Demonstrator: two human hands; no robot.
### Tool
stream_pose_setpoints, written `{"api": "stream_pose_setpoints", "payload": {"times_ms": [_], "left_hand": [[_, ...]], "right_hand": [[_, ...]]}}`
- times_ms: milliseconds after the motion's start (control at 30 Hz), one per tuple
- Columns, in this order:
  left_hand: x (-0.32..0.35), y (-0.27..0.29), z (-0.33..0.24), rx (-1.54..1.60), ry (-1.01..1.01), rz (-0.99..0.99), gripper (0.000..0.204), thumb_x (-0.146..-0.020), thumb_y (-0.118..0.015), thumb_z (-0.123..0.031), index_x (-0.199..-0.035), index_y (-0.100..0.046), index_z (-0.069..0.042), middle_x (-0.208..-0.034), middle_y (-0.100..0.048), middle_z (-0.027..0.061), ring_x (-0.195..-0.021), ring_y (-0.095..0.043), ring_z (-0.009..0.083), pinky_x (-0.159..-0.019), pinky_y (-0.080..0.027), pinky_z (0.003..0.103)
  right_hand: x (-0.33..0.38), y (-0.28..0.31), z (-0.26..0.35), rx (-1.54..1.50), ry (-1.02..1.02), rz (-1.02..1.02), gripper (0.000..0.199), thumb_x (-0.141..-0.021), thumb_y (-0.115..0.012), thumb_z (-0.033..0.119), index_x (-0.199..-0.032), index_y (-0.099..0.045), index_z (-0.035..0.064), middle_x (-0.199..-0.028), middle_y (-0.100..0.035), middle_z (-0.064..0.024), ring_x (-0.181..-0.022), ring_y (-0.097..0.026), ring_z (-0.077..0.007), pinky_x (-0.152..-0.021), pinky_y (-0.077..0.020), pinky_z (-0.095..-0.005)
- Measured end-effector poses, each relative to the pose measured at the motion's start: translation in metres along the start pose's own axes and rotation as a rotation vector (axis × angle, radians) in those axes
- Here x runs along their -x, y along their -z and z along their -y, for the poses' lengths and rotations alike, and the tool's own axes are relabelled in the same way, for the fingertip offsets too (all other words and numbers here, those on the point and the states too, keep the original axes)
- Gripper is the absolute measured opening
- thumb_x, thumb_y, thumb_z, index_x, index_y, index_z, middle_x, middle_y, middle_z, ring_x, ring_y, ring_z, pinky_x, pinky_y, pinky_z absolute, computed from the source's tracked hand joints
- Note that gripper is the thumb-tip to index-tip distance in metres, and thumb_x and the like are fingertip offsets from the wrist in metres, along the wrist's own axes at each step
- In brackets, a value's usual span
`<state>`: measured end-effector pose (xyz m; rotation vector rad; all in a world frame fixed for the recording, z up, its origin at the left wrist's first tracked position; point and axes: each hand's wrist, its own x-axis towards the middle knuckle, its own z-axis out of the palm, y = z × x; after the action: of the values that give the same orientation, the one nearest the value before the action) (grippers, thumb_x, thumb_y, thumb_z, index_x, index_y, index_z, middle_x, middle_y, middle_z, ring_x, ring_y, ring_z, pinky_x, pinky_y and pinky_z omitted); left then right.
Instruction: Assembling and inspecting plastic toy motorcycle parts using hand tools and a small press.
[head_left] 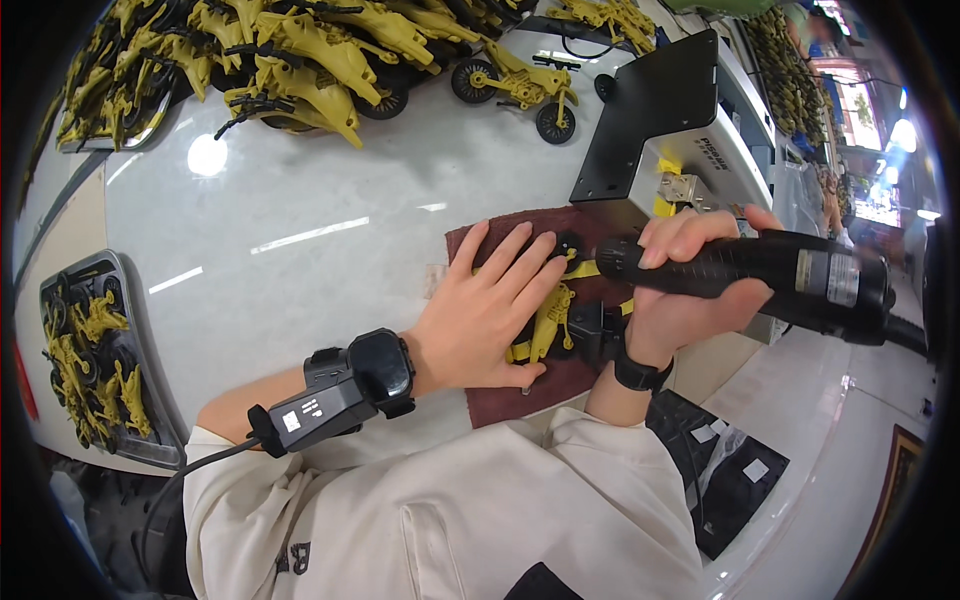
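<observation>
My left hand point(497, 300) lies with its fingers spread over a yellow and black toy motorcycle point(549, 325), pressing it onto a folded maroon cloth point(500, 405). Much of that toy is hidden under the palm and fingers. In my right hand point(690, 290) is a black electric screwdriver point(740, 272), held sideways with the fingers wrapped round its body. Its narrower ridged end points left, close above the toy and my left fingertips. A cord leaves its other end toward the right edge.
Yellow toy motorcycles point(320, 65) are heaped at the back left, and one stands alone point(515, 88) beside them. A metal tray point(135, 300) of yellow toys lies at left. Behind my right hand is a metal box point(690, 150) with a black panel point(645, 120).
</observation>
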<state>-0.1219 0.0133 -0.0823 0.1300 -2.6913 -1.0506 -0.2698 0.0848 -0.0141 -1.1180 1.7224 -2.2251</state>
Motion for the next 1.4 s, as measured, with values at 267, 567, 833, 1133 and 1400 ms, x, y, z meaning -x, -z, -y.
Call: {"api": "stream_pose_setpoints", "payload": {"times_ms": [267,567,833,1133,1400], "left_hand": [[-0.001,-0.001,0.001,-0.004,0.01,0.014,0.09,-0.06,-0.07,-0.049,-0.131,-0.038,-0.004,-0.136,-0.036,0.0158,-0.127,-0.032,0.0339,-0.103,-0.02,0.054],[-0.001,0.004,-0.001,-0.054,-0.018,0.017,0.089,-0.062,-0.068,-0.05,-0.132,-0.036,-0.005,-0.137,-0.035,0.0153,-0.127,-0.033,0.0334,-0.103,-0.02,0.054],[0.002,0.003,0.001,-0.037,-0.02,-0.036,0.091,-0.061,-0.07,-0.046,-0.132,-0.034,-0.003,-0.139,-0.033,0.0173,-0.127,-0.032,0.0335,-0.102,-0.021,0.053],[0.0,-0.002,0.002,-0.084,-0.021,-0.075,0.094,-0.06,-0.07,-0.045,-0.134,-0.031,-0.001,-0.141,-0.029,0.0193,-0.127,-0.032,0.0332,-0.103,-0.021,0.05],[-0.002,-0.002,0.001,-0.084,-0.025,-0.072,0.094,-0.06,-0.069,-0.045,-0.134,-0.032,-0.001,-0.14,-0.03,0.0185,-0.127,-0.033,0.0328,-0.103,-0.022,0.049]], "right_hand": [[0.0,-0.004,-0.005,-0.015,-0.072,0.135,0.062,-0.079,-0.057,0.059,-0.111,-0.035,0.0101,-0.066,-0.051,-0.0055,-0.047,-0.049,-0.0173,-0.049,-0.0397,-0.0317],[-0.048,0.047,0.051,0.095,0.309,-0.112,0.065,-0.083,-0.043,0.064,-0.113,-0.041,0.0078,-0.067,-0.055,-0.0056,-0.053,-0.049,-0.0168,-0.057,-0.0404,-0.0336],[-0.027,0.029,0.041,0.005,0.123,-0.031,0.062,-0.084,-0.053,0.052,-0.118,-0.036,0.0025,-0.065,-0.052,-0.0098,-0.05,-0.05,-0.0198,-0.05,-0.0423,-0.0332],[0.055,0.028,0.052,-0.165,0.231,0.137,0.078,-0.084,-0.052,0.055,-0.126,-0.02,-0.0026,-0.071,-0.054,-0.0181,-0.049,-0.054,-0.0269,-0.049,-0.0463,-0.039],[0.057,0.029,0.031,-0.193,0.045,0.112,0.068,-0.08,-0.064,0.046,-0.121,-0.03,0.003,-0.072,-0.056,-0.0135,-0.051,-0.055,-0.023,-0.049,-0.046,-0.0341]]}}
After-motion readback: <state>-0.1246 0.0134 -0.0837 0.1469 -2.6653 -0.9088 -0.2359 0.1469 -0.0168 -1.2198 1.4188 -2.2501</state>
